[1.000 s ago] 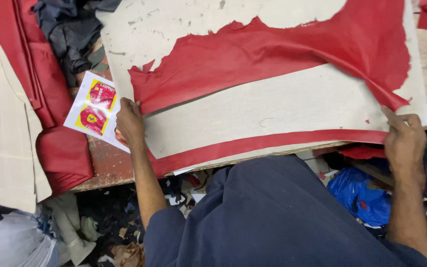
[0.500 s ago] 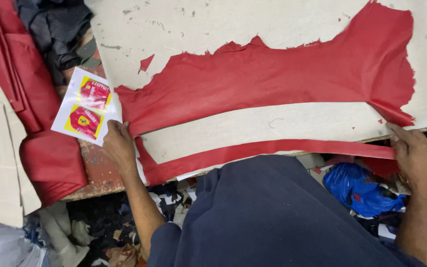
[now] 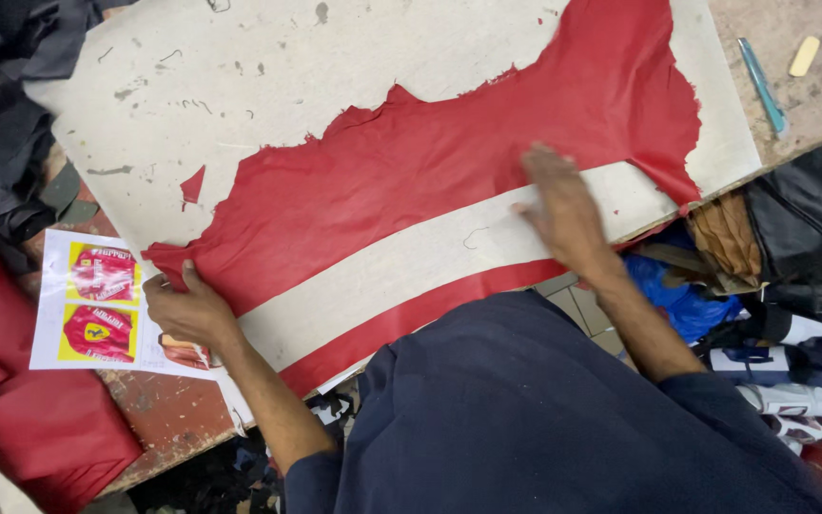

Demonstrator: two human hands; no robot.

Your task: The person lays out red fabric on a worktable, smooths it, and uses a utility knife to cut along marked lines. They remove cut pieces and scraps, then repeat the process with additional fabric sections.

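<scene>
Head view: red leather [image 3: 449,181] under right hand [image 3: 563,214]

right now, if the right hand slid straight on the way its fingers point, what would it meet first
The right hand points up and left across the red leather, so it would likely just cross more of it; the fingers are blurred, so the line is rough.
</scene>
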